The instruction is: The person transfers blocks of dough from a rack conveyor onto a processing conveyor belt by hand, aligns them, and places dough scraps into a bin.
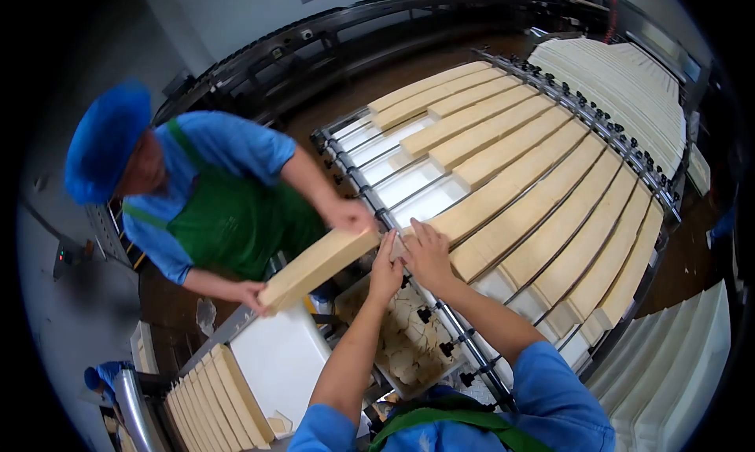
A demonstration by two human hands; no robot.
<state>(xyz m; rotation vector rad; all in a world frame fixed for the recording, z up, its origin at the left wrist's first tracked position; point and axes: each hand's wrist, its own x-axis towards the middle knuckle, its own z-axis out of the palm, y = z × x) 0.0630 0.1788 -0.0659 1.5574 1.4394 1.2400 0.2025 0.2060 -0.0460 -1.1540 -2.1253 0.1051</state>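
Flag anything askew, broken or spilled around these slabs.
A loose scrap lies on the white board beside the lined-up slabs, probably broken off. On the railed rack, the pale slabs end unevenly, several stopping short of the near rail.

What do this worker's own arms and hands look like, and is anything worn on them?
The left hand and right hand are bare, without gloves. The forearms are uncovered too, below short, loose blue sleeves; no markings show on the fabric.
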